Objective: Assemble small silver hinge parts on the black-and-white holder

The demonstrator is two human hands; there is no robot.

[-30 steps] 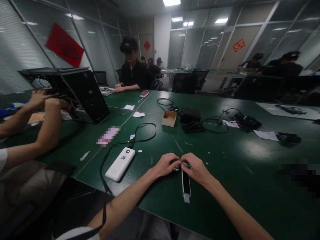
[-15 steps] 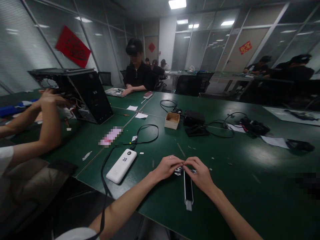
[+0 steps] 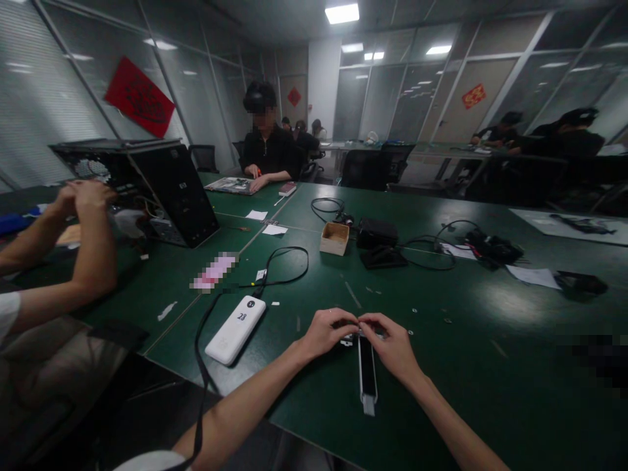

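My left hand (image 3: 328,332) and my right hand (image 3: 390,341) meet fingertip to fingertip over the far end of a narrow black and white device (image 3: 367,373) on the green table. Both hands have their fingers pinched on something too small and covered to make out. A small metal-and-white part (image 3: 347,341) shows under my left fingers. The device points toward the table's front edge, with a pale tab at its near end. To the left lies a white power bank (image 3: 236,330) marked 28, with a black cable.
An open cardboard box (image 3: 334,239), a black case (image 3: 377,233) and cables lie beyond my hands. At the left, a person's hands (image 3: 91,193) are beside a black computer tower (image 3: 171,196). Another person (image 3: 267,147) sits across the table (image 3: 294,314).
My hands stay together at the device's far end, with slight finger shifts. The neighbour's hands at the tower have pulled back a little. The person across now holds something orange. The view has shifted slightly.
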